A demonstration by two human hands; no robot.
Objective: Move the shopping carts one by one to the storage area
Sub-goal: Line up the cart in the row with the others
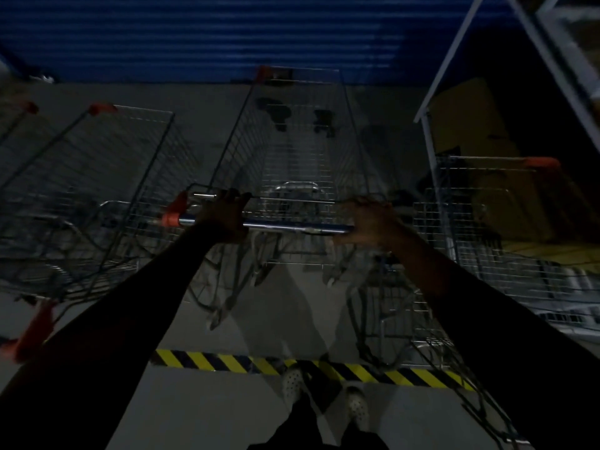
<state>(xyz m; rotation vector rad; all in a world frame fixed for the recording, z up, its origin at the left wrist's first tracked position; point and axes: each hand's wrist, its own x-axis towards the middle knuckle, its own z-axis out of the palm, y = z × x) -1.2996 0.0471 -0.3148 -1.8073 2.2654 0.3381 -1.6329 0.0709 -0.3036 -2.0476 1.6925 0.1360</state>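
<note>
A wire shopping cart (293,147) with red corner caps stands straight ahead of me in dim light, its basket pointing toward the blue wall. Its shiny handle bar (285,226) runs across the middle of the view. My left hand (227,216) is wrapped around the bar near its left red end. My right hand (368,222) grips the bar's right end. Both arms are stretched forward in dark sleeves.
Another cart (97,177) is parked to the left, and one more (506,222) to the right beside a metal rack (480,60). A blue corrugated wall (201,37) closes the far side. Yellow-black tape (292,367) crosses the grey floor by my shoes.
</note>
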